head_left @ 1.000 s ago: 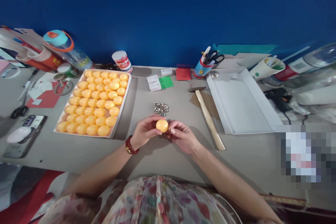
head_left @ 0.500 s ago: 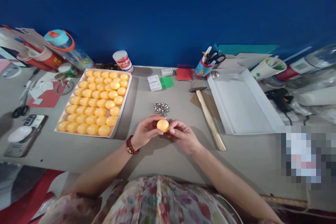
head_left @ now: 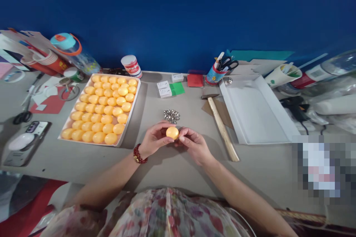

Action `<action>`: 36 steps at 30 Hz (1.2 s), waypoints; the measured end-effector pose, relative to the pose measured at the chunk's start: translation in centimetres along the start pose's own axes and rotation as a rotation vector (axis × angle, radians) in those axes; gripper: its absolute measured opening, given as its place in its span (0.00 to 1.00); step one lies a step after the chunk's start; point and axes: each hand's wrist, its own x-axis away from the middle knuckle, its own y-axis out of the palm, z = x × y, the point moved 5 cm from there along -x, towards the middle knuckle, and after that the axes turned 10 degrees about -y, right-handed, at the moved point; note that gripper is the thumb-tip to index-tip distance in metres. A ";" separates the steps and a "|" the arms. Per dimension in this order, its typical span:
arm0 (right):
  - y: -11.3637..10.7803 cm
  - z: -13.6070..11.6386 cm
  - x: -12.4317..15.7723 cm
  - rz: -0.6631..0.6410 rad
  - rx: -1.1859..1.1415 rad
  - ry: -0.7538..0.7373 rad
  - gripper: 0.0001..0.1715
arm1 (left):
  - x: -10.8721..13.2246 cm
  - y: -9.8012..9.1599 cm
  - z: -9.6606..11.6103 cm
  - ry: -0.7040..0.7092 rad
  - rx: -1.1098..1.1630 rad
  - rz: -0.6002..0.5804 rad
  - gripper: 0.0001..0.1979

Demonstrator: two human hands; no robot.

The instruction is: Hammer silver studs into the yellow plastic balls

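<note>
An orange ball [head_left: 172,132] is pinched between both my hands just above the grey table. My left hand [head_left: 154,139], with a red bead bracelet at the wrist, curls its fingers round the ball's left side. My right hand [head_left: 193,144] closes on its right side. A small heap of shiny metal pieces [head_left: 171,115] lies just beyond my fingers. To the left stands a white tray [head_left: 133,109] filled with several rows of orange balls [head_left: 104,109].
A wooden-handled hammer [head_left: 221,126] lies right of my hands, beside an empty white tray [head_left: 256,109]. Small boxes and a green card [head_left: 169,89] sit further back. A cup of scissors [head_left: 219,70], a white jar [head_left: 131,66], a phone [head_left: 26,142] and paper clutter line the edges.
</note>
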 end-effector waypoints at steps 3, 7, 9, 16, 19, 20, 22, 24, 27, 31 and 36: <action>0.0 0.0 0.0 0.006 -0.012 0.009 0.11 | 0.0 0.0 -0.1 -0.009 0.006 -0.001 0.19; 0.0 0.0 0.0 0.015 -0.015 0.014 0.11 | 0.0 0.0 -0.2 -0.015 0.012 0.004 0.19; 0.0 0.1 0.0 0.018 -0.016 0.014 0.11 | 0.0 0.0 -0.2 -0.012 0.009 0.004 0.19; 0.0 -0.1 0.0 0.025 0.011 0.005 0.11 | 0.0 0.0 0.0 0.005 -0.011 0.019 0.18; 0.0 -0.2 0.1 0.040 0.057 -0.012 0.12 | 0.1 0.0 -0.2 -0.015 0.012 0.027 0.18; -0.1 -0.2 0.1 0.042 0.072 -0.018 0.12 | 0.1 0.0 -0.3 -0.033 0.020 0.027 0.19; -0.1 -0.3 0.0 0.042 0.106 -0.034 0.12 | 0.1 0.0 -0.6 -0.075 0.025 0.027 0.19; -0.2 -0.4 0.0 0.038 0.151 -0.050 0.12 | 0.1 0.0 -0.7 -0.112 0.013 0.034 0.18; -0.4 -0.5 -0.1 0.020 0.237 -0.068 0.12 | 0.1 0.0 -0.8 -0.158 0.008 0.035 0.18; -0.8 -0.4 -0.2 0.002 0.341 -0.095 0.13 | 0.0 0.0 -1.2 -0.212 0.040 0.004 0.18; -1.0 -0.1 -0.1 0.020 0.361 -0.106 0.13 | 0.0 0.0 -1.4 -0.248 0.045 0.006 0.17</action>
